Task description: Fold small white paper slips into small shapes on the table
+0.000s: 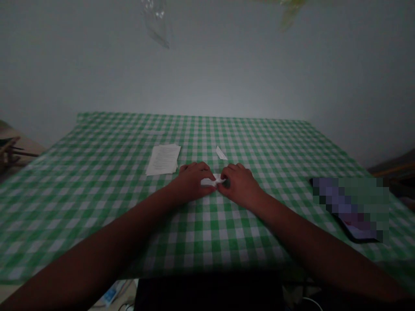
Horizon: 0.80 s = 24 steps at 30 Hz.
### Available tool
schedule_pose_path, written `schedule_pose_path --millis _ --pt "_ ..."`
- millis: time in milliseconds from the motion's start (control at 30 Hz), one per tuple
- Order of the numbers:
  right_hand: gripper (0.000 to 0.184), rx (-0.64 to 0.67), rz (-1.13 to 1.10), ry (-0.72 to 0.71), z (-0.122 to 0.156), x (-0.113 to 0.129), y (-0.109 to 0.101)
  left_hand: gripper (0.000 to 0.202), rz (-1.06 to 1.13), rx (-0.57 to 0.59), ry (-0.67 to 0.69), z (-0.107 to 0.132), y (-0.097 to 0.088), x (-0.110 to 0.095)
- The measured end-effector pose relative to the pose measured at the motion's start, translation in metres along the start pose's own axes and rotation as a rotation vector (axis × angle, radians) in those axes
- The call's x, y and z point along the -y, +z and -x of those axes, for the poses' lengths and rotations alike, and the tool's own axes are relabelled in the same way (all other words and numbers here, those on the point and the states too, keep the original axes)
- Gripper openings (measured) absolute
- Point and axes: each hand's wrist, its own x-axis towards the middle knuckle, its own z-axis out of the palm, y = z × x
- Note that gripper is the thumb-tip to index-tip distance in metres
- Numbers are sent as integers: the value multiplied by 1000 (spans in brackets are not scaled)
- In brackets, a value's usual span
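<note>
white folded paper (212,182), a small creased piece, lies on the cloth right between the two hands, and both hands are on it. the left hand (193,185) rests knuckles up with its fingers curled under, and its fingertips close on the left end of the folded paper, covering part of it. the right hand (240,185) is curled the same way, thumb and forefinger pinched on the right end. a dark spot shows at that pinch, too dim to tell what it is. only the middle strip of the folded paper shows between the two sets of fingers. both forearms run back from the folded paper toward the near edge, the left one to the lower left, the right one to the lower right.

under the folded paper is a green and white checked tablecloth (97,207), spread across the whole table. just beyond the folded paper, a little to its right, lies a small white scrap (221,153), apart from both hands. beyond the folded paper and to its left sits a stack of printed sheets (164,159), near the left hand's knuckles but not touching them. well to the right of the folded paper a dark phone (359,232) lies on the cloth, partly blurred out. far beyond the folded paper a pale wall (207,77) rises, with a bit of clear plastic (157,21) hanging at its top.
</note>
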Motion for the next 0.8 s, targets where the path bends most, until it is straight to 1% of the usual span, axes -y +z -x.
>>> schedule_pose_path --millis 167,400,600,700,800 --pt "22 0 18 11 1 4 0 28 -9 -11 -12 0 1 -1" --pt "23 28 69 136 -2 3 -5 28 17 16 -27 -1 -2 -2" --pt "20 54 90 238 -8 -9 -12 30 20 9 -37 -1 0 -1" --pt "18 34 78 226 -8 -12 -13 30 20 7 -50 -1 0 -2" --pt "16 -3 55 168 -6 -10 -10 31 6 1 -62 -1 0 -4"
